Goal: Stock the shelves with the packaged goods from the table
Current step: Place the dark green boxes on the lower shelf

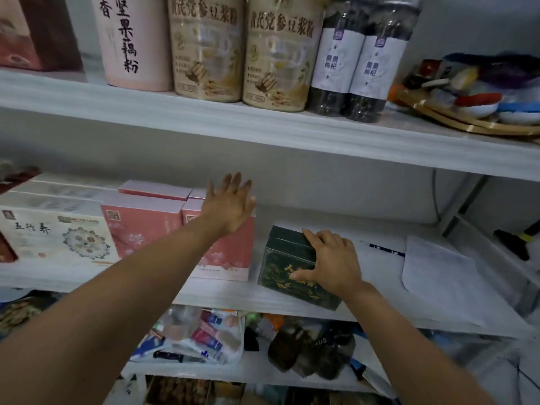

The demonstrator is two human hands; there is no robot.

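A dark green box with gold lettering [285, 260] stands on the middle shelf [222, 292], slightly tilted, near the front edge. My right hand [330, 260] is closed over its right side and top. My left hand [230, 204] is spread flat, fingers apart, resting against the top of a pink box [228, 255] just left of the green one. More pink boxes [143, 226] and a white box with a round picture [55, 235] fill the shelf's left part.
White sheets of paper [438, 270] lie on the middle shelf to the right. The upper shelf holds a pink canister [131, 42], two beige tins [204, 48], two dark bottles [359, 62] and a tray of bowls [482, 95]. Bags and packets crowd the lower shelf [204, 340].
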